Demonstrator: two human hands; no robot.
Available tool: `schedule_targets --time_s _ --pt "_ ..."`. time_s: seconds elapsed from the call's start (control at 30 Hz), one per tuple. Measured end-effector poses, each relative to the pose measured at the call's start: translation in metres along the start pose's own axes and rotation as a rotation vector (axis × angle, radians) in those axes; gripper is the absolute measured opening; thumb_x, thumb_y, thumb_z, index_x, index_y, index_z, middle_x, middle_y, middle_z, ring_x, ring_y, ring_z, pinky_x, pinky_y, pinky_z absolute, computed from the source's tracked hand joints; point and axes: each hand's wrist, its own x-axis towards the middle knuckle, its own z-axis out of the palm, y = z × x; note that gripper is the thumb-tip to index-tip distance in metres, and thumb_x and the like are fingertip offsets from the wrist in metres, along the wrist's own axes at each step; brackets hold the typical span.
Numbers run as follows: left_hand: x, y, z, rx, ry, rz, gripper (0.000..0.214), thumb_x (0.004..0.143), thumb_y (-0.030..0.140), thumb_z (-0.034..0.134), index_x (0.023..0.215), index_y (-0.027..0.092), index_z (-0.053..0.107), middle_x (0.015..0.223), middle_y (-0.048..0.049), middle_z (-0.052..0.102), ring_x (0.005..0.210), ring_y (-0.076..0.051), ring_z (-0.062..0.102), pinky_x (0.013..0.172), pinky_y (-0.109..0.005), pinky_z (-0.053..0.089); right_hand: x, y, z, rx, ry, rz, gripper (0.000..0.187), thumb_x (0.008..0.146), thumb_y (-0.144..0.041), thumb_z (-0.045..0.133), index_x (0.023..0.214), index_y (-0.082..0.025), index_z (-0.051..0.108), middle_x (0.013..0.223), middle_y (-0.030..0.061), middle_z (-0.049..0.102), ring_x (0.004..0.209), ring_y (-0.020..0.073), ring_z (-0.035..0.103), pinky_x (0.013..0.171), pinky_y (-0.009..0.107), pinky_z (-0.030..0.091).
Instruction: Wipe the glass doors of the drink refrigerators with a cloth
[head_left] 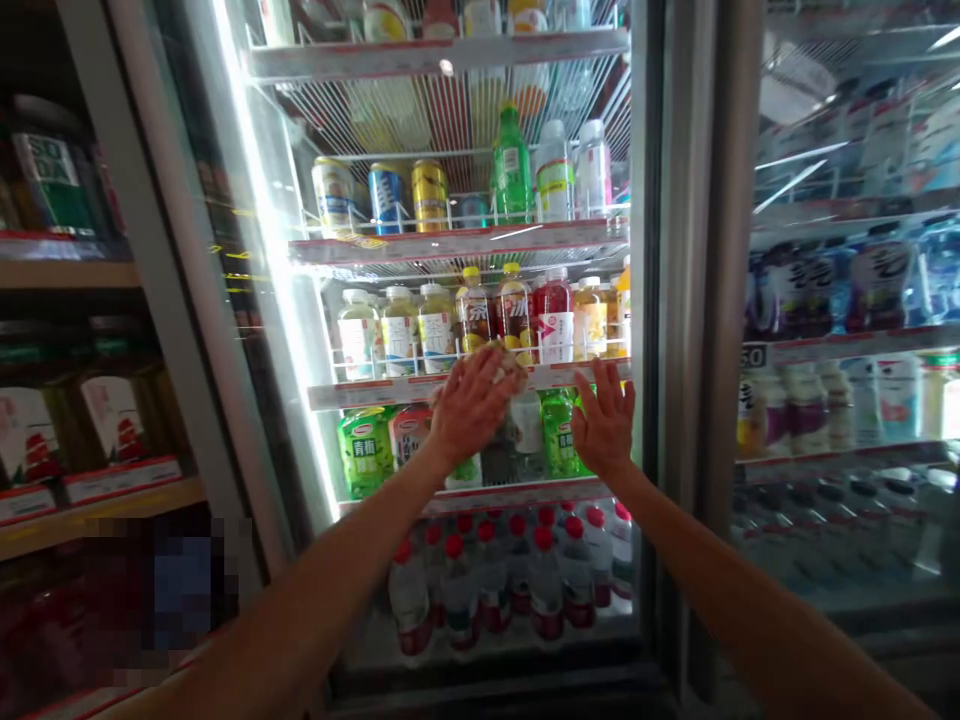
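Observation:
My left hand (480, 400) reaches forward to the middle of a lit drinks fridge. Under its fingers is a crumpled, pale beige cloth (511, 370), pressed in front of a shelf's price strip (375, 393). To the right, my right hand (606, 418) is raised with fingers spread and holds nothing; it is near the same strip. Whether glass stands between the hands and the shelves I cannot tell. Behind the left hand are brown bottles with yellow caps (475, 312). Green packs (559, 432) sit beside the right hand, partly hidden by it.
Cans (430, 196) and a green bottle (512, 168) stand on a higher shelf. Red-capped water bottles (486, 575) fill the bottom. A metal door frame (712, 330) runs up the right, with another drinks fridge beyond. Shelves with dark bottles (112, 405) are at left.

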Motion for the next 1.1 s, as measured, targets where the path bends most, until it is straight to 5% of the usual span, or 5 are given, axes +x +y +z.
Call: schedule_targets --time_s 0.17,0.4,0.73,0.9,1.1 --pt "-0.028 0.02 -0.004 -0.132 -0.145 0.482 0.039 0.085 0.026 0.042 0.123 0.028 0.048 0.136 0.0 0.047 0.132 -0.014 0.032 0.111 -0.034 0.019 0.0 0.0 0.0 0.016 0.025 -0.012 0.056 0.086 -0.022 0.039 0.141 -0.024 0.025 0.149 0.007 0.023 0.138 0.0229 0.018 0.11 0.048 0.016" --pt "-0.001 -0.008 0.0 -0.033 0.009 -0.08 0.043 0.084 0.025 0.046 0.127 0.021 0.045 0.144 -0.0111 0.033 0.137 -0.023 0.017 0.111 -0.047 0.015 -0.002 0.002 0.001 0.02 -0.004 0.003 0.057 0.086 -0.023 0.04 0.141 -0.025 0.025 0.15 0.0068 0.021 0.138 0.0242 0.017 0.11 0.05 0.016" --pt "-0.001 0.045 0.006 -0.086 -0.064 -0.269 0.046 0.086 0.023 0.033 0.132 0.017 0.038 0.143 -0.0078 0.036 0.138 -0.016 0.014 0.113 -0.038 0.018 0.005 -0.043 -0.016 0.451 0.004 -0.076 0.057 0.087 -0.019 0.036 0.142 -0.026 0.022 0.143 0.0084 0.035 0.129 0.023 0.037 0.103 0.045 0.036" --pt "-0.016 0.014 -0.011 -0.111 -0.01 -0.251 0.051 0.087 0.045 0.037 0.129 0.017 0.04 0.141 -0.0101 0.038 0.138 -0.019 0.016 0.113 -0.042 0.015 0.006 -0.085 -0.007 0.567 -0.002 0.013 0.051 0.089 -0.02 0.035 0.139 -0.022 0.029 0.13 0.0103 0.05 0.119 0.0221 0.049 0.096 0.04 0.043" --pt "-0.061 -0.027 -0.017 0.039 0.115 -0.528 0.051 0.089 0.044 0.034 0.13 0.014 0.039 0.142 -0.015 0.036 0.138 -0.019 0.013 0.111 -0.044 0.015 0.016 -0.129 0.016 0.339 0.077 0.005 0.05 0.083 -0.033 0.051 0.131 -0.019 0.044 0.137 0.014 0.039 0.125 0.0299 0.037 0.101 0.05 0.034"
